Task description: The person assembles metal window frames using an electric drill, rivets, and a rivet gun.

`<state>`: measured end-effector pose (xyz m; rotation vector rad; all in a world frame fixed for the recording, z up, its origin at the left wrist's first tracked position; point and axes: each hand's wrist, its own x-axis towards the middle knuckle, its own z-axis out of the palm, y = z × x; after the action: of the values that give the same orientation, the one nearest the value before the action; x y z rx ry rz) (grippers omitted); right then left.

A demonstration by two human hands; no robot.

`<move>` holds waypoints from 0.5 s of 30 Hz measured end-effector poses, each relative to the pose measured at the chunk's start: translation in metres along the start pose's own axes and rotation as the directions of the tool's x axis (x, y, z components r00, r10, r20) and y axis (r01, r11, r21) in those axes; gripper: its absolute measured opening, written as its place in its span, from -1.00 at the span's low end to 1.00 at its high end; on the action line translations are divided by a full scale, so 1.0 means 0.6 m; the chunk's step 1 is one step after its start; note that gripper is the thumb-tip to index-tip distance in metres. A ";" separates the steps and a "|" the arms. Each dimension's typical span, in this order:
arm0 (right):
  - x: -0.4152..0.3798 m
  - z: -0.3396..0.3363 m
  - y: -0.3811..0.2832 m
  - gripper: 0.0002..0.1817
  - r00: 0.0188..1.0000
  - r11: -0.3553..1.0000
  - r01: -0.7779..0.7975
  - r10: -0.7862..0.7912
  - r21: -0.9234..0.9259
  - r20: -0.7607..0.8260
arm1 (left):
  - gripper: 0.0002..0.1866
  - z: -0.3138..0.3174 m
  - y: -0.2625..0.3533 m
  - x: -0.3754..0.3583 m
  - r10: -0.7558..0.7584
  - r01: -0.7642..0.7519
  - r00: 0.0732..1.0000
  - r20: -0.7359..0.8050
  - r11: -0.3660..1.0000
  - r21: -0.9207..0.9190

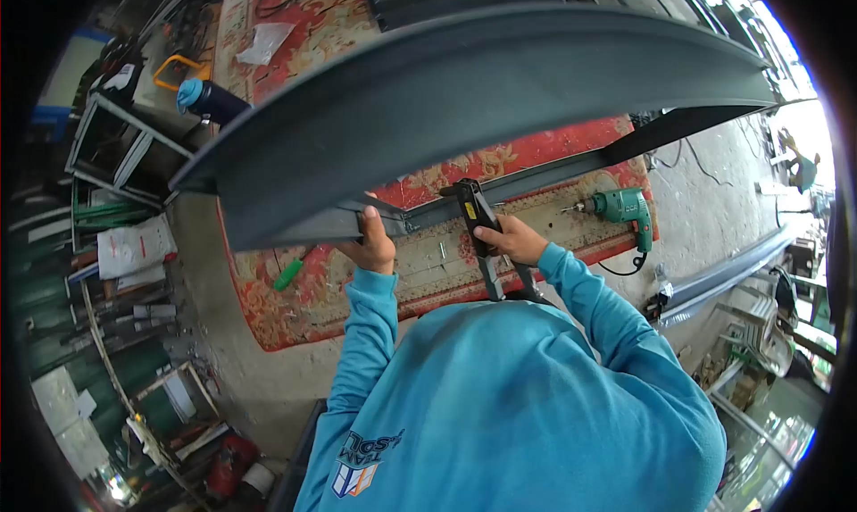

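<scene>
A large dark grey metal frame [464,92] stands on edge across the view, its near corner at the left. My left hand [376,246] grips the frame's near lower bar, thumb up on its face. My right hand [515,241] is wrapped around the upper part of a black hand riveter [475,210] with a yellow label. The riveter's two long handles spread apart toward my body, and its head is near the inner side of the frame's lower bar. A green-handled screwdriver [288,274] lies left of my left hand. The frame's far lower corner is partly in shadow.
The worktop has a worn red floral carpet [259,320]. A green corded drill [622,207] lies at its right. A dark bottle with blue lid [212,99] is behind the frame's left end. Metal profiles [728,266] and scrap crowd both sides.
</scene>
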<state>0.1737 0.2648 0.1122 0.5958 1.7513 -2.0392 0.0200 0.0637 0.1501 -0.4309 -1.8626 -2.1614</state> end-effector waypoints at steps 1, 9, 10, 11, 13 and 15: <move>0.011 0.002 0.012 -0.48 1.000 1.000 -0.001 0.001 0.001 0.024 | -0.63 0.002 0.000 0.001 0.005 -0.004 1.000 -0.012 1.000 0.021; 0.097 0.052 0.113 -0.40 0.997 0.992 0.059 -0.064 0.112 0.049 | -0.67 0.003 -0.006 0.022 -0.011 0.020 0.997 -0.077 0.993 0.116; 0.095 0.054 0.115 -0.40 0.998 0.998 0.038 -0.040 0.046 0.053 | -0.67 0.003 -0.006 0.021 0.007 0.002 0.997 -0.076 0.994 0.113; 0.097 0.054 0.113 -0.39 0.998 0.999 0.022 -0.020 -0.024 0.053 | -0.66 0.004 -0.006 0.020 0.028 -0.020 0.997 -0.077 0.994 0.106; 0.098 0.055 0.115 -0.40 0.997 1.000 -0.003 0.004 -0.004 0.078 | -0.66 0.009 -0.001 0.019 0.040 -0.031 0.996 -0.079 0.994 0.107; 0.098 0.057 0.115 -0.41 0.995 0.999 -0.019 0.016 0.031 0.102 | -0.66 0.011 0.004 0.017 0.049 -0.040 0.995 -0.083 0.993 0.111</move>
<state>0.1600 0.2201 0.0277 0.5061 1.6529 -2.0519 0.0118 0.0698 0.1571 -0.3484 -1.8951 -2.0057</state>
